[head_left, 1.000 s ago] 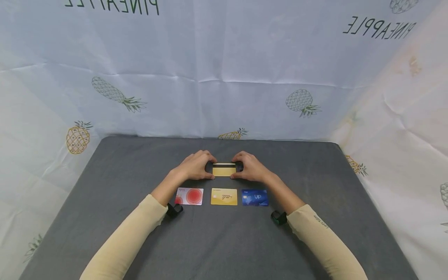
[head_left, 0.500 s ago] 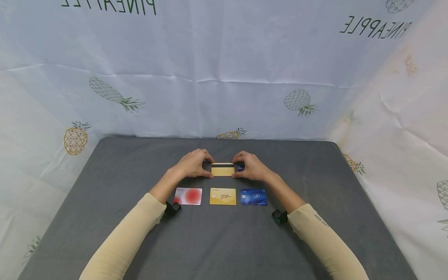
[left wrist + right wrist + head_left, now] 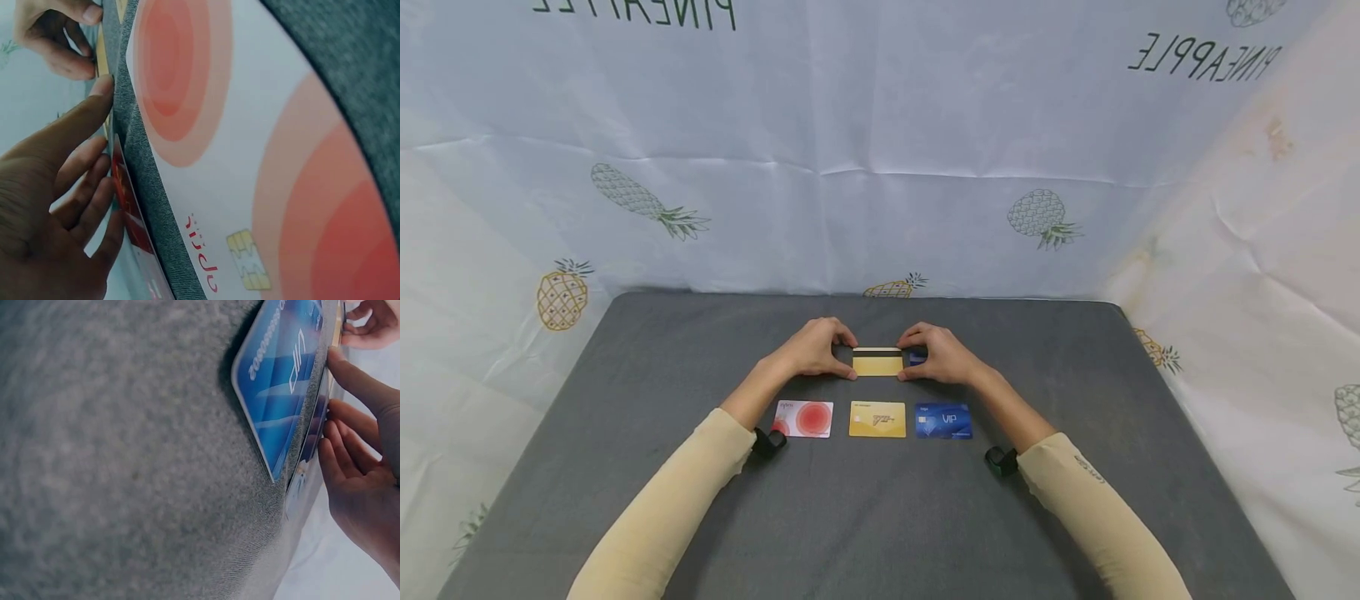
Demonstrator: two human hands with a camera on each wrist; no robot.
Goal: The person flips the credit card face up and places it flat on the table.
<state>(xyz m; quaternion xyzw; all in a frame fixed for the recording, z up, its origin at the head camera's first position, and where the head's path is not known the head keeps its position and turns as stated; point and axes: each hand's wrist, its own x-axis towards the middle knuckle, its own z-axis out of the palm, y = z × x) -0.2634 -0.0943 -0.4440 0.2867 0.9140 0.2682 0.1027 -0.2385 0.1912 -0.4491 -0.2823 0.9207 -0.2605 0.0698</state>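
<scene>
Both hands are at a yellow card (image 3: 877, 367) with a dark stripe along its far side, lying on the grey cloth. My left hand (image 3: 815, 348) has thumb and forefinger on its left corners, and my right hand (image 3: 946, 355) pinches its right corners. In the left wrist view a red card (image 3: 132, 212) lies under the left fingers. Under the right hand a dark blue card (image 3: 917, 357) partly shows. Nearer me lies a row: a white card with red circles (image 3: 812, 419), a gold card (image 3: 877, 420) and a blue VIP card (image 3: 943, 421).
A grey cloth (image 3: 880, 517) covers the table. Behind it and along both sides hangs a white curtain (image 3: 925, 125) printed with pineapples. Black straps with small cameras (image 3: 768, 444) sit at the wrists, close to the near row of cards.
Both hands keep their hold at the yellow card's ends, and the cards lie as before. The whole head view has shifted slightly.
</scene>
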